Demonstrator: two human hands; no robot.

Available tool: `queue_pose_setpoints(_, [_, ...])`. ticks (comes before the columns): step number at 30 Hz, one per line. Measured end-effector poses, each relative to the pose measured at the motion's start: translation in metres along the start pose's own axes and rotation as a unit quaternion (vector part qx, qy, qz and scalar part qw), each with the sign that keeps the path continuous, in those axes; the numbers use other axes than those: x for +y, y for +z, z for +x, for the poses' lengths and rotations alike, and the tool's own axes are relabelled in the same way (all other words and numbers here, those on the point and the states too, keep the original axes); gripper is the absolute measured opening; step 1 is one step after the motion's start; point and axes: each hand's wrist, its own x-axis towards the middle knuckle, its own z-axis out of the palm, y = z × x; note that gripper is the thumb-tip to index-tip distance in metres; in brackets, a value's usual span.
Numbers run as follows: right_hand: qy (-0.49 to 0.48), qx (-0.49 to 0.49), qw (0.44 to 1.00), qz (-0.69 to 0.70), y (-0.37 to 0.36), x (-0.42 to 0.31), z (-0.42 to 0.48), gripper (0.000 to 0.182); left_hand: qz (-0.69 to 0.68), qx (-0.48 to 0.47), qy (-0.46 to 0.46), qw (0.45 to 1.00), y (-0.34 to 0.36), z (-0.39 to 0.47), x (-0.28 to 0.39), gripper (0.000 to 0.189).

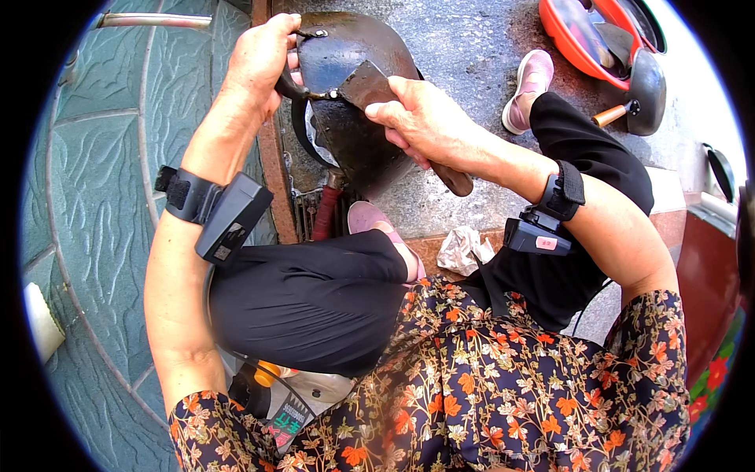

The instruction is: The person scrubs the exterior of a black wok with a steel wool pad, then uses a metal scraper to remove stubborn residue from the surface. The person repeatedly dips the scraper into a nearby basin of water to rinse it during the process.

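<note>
A dark, wet metal wok (360,41) is held tilted at the top of the view. My left hand (262,62) grips its curved ear handle (289,85), which is riveted at the side. In my right hand (422,115) is an old cleaver (368,82) with a broad, stained blade and a wooden handle (454,180). Its blade lies against the wok's surface beside the lower rivet. Below the wok a dark round rim with white suds shows, partly covered. A red-wrapped handle (326,212) sticks out from under there toward me.
A metal drain grate (304,206) lies by the stone curb (277,171). Crumpled whitish paper or cloth (463,251) sits between my feet. At upper right are a red basin (554,44) with items inside and a black pan (647,91). A yellow-capped container (267,374) stands beside me.
</note>
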Motion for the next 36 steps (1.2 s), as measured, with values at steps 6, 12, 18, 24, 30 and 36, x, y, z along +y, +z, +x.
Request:
queue_pose_setpoints(6, [-0.002,0.036,0.998,-0.051,0.009,0.005,0.0,0.034,-0.023,0.019,-0.003,1.0,0.003,-0.001,0.001,0.019])
queue_pose_setpoints(12, [-0.065,0.097,0.988,-0.098,0.022,0.019,0.002,0.034,-0.083,0.076,-0.019,0.994,-0.001,0.008,-0.009,0.017])
queue_pose_setpoints(18, [-0.09,0.102,0.988,-0.068,0.037,0.023,-0.006,0.031,-0.124,0.123,-0.002,0.985,0.005,0.009,-0.005,0.018])
queue_pose_setpoints(24, [-0.045,0.129,0.99,-0.034,0.018,0.027,0.006,0.036,-0.147,0.146,-0.012,0.978,0.001,0.008,-0.002,0.017])
queue_pose_setpoints(30, [-0.063,0.123,0.99,-0.015,0.018,0.018,0.014,0.023,-0.134,0.137,-0.003,0.981,0.006,0.002,0.0,0.017])
queue_pose_setpoints(36, [-0.04,0.121,0.99,-0.066,0.019,0.005,0.006,0.033,-0.158,0.139,0.008,0.978,0.006,0.005,-0.004,0.017])
